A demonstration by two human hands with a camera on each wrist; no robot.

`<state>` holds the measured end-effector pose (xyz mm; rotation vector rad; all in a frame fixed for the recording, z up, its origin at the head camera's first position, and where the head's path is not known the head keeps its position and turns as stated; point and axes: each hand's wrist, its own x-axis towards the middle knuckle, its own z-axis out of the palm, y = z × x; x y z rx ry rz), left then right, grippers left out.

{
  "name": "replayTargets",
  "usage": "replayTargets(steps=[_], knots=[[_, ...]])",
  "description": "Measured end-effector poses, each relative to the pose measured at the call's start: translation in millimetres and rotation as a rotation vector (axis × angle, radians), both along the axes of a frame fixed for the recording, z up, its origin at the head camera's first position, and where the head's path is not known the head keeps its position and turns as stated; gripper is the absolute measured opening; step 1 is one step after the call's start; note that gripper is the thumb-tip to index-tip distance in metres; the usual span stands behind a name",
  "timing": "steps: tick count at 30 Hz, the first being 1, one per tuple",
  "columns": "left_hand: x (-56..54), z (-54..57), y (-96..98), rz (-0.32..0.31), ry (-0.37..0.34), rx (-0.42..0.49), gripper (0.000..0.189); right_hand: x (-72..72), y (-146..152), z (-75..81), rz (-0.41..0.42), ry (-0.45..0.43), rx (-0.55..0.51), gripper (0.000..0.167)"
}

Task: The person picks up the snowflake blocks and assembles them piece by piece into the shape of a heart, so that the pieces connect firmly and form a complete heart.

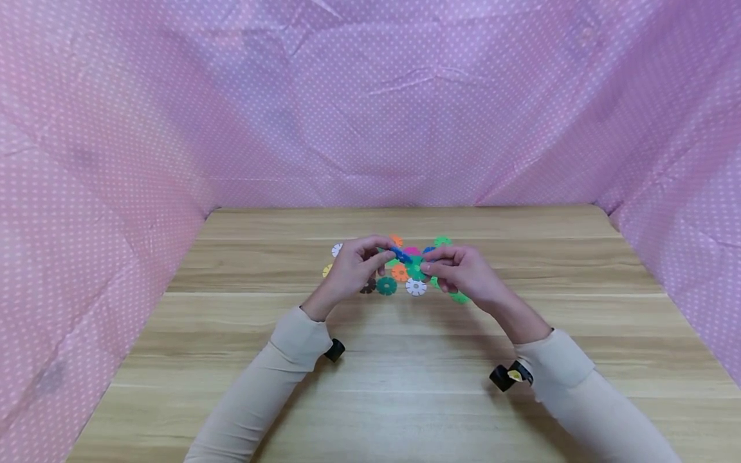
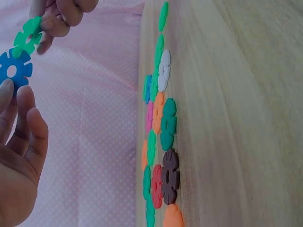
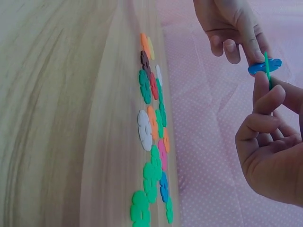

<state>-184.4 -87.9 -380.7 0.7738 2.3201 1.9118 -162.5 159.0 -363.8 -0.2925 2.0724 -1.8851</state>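
My left hand (image 1: 360, 262) pinches a blue notched disc (image 2: 19, 71) between thumb and fingers. A green notched disc (image 2: 27, 37) is pinched by its edge in my right hand (image 1: 466, 273). The two discs meet edge to edge above the table, the green one standing crosswise to the blue one in the right wrist view, their notches overlapping. Beneath the hands lie more flat notched discs, among them a white disc (image 1: 415, 287), a dark green disc (image 1: 386, 286), an orange disc (image 1: 399, 272) and a dark brown disc (image 2: 170, 177), partly hidden by the hands in the head view.
The wooden table (image 1: 405, 386) reaches back to a pink dotted cloth (image 1: 370, 116) that hangs behind it and at both sides. Several other discs, including a red disc (image 2: 157, 186) and a pink disc (image 3: 162, 155), lie close together, some overlapping.
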Motion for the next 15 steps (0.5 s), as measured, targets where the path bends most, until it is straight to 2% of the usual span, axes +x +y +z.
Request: replayTargets(steps=[7, 15], knots=[[-1.8, -1.6, -4.5, -0.071, -0.007, 0.013, 0.016, 0.5, -2.6, 2.6, 0.027, -0.001, 0.012, 0.018], [-5.0, 0.6, -6.8, -0.098, 0.073, 0.019, 0.018, 5.0, -9.7, 6.8, 0.025, 0.030, -0.032, 0.015]])
